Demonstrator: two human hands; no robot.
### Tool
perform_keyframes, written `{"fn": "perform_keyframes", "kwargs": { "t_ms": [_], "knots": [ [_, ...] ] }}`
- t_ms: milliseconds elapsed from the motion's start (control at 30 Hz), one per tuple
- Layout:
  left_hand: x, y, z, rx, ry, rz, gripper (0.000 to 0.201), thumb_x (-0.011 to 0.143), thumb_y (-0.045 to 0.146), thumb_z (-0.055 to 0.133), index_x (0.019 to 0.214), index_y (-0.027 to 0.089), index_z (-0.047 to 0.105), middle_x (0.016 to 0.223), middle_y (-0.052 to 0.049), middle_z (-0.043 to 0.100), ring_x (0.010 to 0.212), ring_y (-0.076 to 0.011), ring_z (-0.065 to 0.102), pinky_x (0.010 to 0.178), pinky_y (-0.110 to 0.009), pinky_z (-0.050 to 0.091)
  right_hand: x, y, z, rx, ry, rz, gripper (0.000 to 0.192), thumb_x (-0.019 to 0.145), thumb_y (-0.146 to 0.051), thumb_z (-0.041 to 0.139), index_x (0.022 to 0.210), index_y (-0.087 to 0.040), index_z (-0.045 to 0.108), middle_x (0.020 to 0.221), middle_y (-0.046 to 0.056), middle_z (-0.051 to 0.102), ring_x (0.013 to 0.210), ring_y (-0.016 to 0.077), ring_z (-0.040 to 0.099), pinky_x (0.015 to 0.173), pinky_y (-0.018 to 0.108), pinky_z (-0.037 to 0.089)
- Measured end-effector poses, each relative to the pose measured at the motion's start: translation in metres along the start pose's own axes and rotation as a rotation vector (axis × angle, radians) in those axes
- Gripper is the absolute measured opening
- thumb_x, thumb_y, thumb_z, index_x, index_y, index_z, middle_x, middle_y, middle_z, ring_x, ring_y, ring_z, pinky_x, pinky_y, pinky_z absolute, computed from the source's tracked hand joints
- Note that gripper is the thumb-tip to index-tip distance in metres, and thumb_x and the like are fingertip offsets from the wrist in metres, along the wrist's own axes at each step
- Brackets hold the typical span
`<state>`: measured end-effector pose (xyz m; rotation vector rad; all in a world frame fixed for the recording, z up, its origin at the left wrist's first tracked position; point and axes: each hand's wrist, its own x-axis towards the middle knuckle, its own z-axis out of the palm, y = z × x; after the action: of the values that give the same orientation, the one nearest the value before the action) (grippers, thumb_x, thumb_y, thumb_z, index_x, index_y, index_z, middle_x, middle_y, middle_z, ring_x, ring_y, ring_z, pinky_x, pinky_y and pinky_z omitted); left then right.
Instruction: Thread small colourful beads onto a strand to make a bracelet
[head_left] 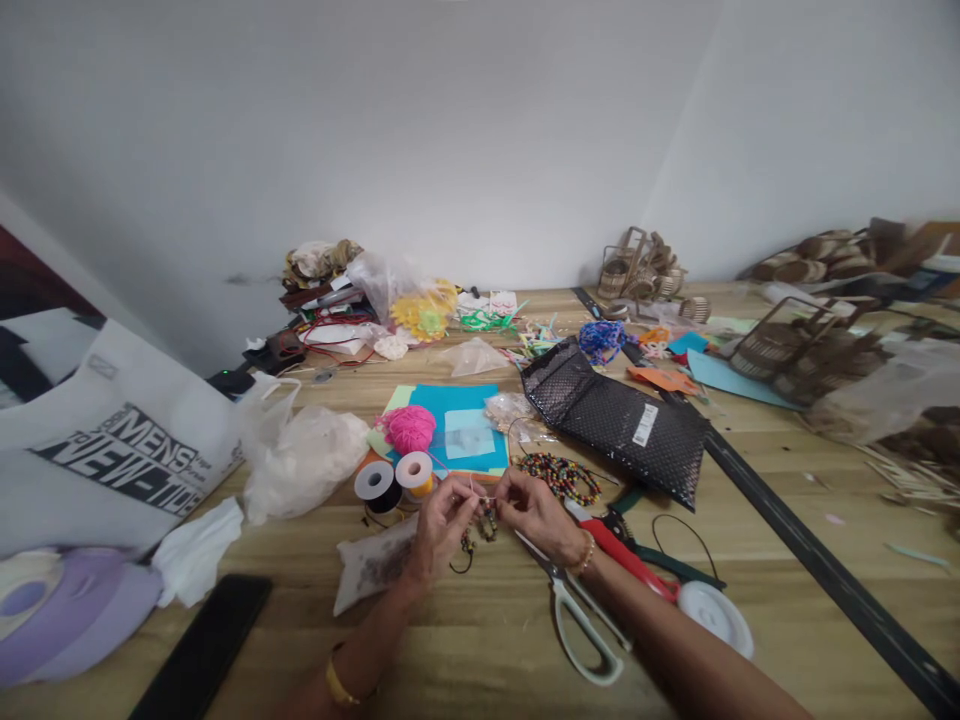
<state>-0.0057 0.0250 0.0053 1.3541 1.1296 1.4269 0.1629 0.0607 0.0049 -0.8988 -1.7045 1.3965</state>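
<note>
My left hand [439, 525] and my right hand [534, 510] meet over the wooden table [480, 640], pinching a thin thread between their fingertips. A short strand of dark beads [486, 522] hangs from the thread between the two hands. Just behind the hands lies a pile of multicoloured beads [559, 475]. Two thread spools, one black [375, 485] and one orange [415, 472], stand by the left hand. White-handled scissors [581, 615] lie under my right forearm.
A pink yarn ball [409, 428] rests on blue paper [457, 420]. A black bubble mailer [619, 420], red-handled pliers [622, 555], a white spool [712, 612], a phone [202, 650], plastic bags [300, 455] and wicker baskets [787, 345] crowd the table.
</note>
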Motion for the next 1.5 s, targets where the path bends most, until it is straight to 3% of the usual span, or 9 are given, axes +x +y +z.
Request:
{"fn": "perform_keyframes", "kwargs": {
  "t_ms": [200,400,700,933,1100,1267,1500],
  "knots": [
    [0.000,0.002,-0.001,-0.108,0.014,-0.099,0.025,0.076,0.036,0.071,0.069,0.016,0.057,0.083,-0.005,0.067,0.066,-0.0145,0.064,0.066,-0.029,0.054,0.002,-0.003,-0.001,0.208,-0.065,0.054,0.032,0.074,-0.042,0.075,0.082,-0.016,0.056,0.068,-0.002,0.055,0.058,0.0098,0.047,0.053,0.021,0.035],
    [0.001,0.000,-0.001,-0.091,0.002,-0.115,0.026,0.074,0.036,0.073,0.068,0.015,0.058,0.080,-0.005,0.067,0.066,-0.0143,0.063,0.065,-0.028,0.054,0.002,-0.001,-0.002,0.255,-0.117,0.114,0.042,0.076,-0.054,0.072,0.087,-0.015,0.059,0.066,-0.001,0.059,0.054,0.0103,0.052,0.049,0.021,0.041],
    [-0.001,-0.003,0.000,-0.179,0.016,-0.148,0.021,0.071,0.031,0.075,0.067,0.016,0.061,0.080,-0.004,0.069,0.075,-0.0160,0.063,0.072,-0.030,0.051,0.004,0.002,-0.001,0.224,-0.077,0.108,0.039,0.074,-0.052,0.074,0.075,-0.017,0.058,0.057,-0.004,0.056,0.048,0.0089,0.048,0.048,0.021,0.040],
    [-0.001,0.007,0.007,-0.492,0.003,-0.256,0.024,0.064,0.029,0.079,0.062,0.015,0.060,0.066,-0.001,0.065,0.063,-0.0122,0.059,0.062,-0.026,0.047,0.003,0.001,0.000,0.284,-0.017,0.130,0.036,0.069,-0.048,0.079,0.071,-0.016,0.062,0.056,-0.004,0.054,0.048,0.0084,0.045,0.045,0.020,0.038],
    [0.000,0.005,0.010,-0.545,0.046,-0.321,0.029,0.062,0.033,0.082,0.066,0.016,0.059,0.059,0.003,0.058,0.056,-0.0103,0.055,0.057,-0.024,0.046,0.003,0.002,0.003,0.360,0.008,0.147,0.036,0.067,-0.047,0.081,0.069,-0.016,0.062,0.059,-0.002,0.058,0.051,0.0094,0.048,0.046,0.020,0.041],
    [-0.001,-0.002,0.011,-0.607,0.081,-0.378,0.032,0.057,0.032,0.087,0.068,0.015,0.062,0.061,0.003,0.060,0.057,-0.0096,0.055,0.056,-0.022,0.045,0.001,0.000,0.006,0.385,0.034,0.129,0.036,0.067,-0.046,0.081,0.068,-0.016,0.059,0.064,0.000,0.062,0.052,0.0099,0.051,0.046,0.020,0.040],
    [-0.003,-0.011,0.010,-0.689,0.047,-0.440,0.029,0.063,0.031,0.085,0.074,0.015,0.063,0.063,0.003,0.061,0.058,-0.0099,0.056,0.057,-0.022,0.045,-0.004,-0.013,0.011,0.355,-0.059,0.011,0.037,0.078,-0.050,0.072,0.071,-0.018,0.054,0.073,0.002,0.062,0.057,0.0105,0.054,0.048,0.021,0.039]
  ]
}}
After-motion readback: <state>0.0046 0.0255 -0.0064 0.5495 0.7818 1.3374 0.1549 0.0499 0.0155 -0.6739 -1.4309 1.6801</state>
